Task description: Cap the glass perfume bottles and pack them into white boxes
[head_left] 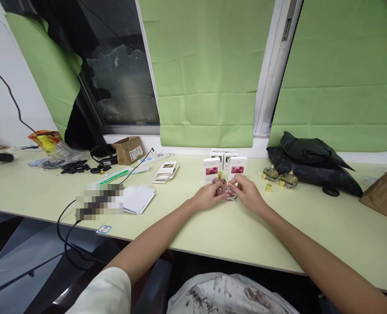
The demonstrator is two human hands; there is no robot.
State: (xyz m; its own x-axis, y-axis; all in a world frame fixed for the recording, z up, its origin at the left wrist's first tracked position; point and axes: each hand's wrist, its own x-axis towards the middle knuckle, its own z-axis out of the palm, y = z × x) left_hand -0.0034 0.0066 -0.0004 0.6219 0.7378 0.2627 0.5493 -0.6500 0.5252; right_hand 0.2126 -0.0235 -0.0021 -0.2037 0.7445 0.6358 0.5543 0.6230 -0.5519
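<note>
Gripping a small pinkish glass perfume bottle point(225, 190) w/ both hands at mid-desk: left hand point(209, 195) and right hand point(247, 192) both curled on it, fingertips meeting. It sits on the pale green desk point(213, 231), just in front of two white boxes w/ red pics point(224, 168). Two gold-capped bottles point(279, 175) off to the right, near a black bag point(314, 163).

Bare forearms, a short white sleeve point(106, 290) on the left arm, patterned whitish clothing below
</note>
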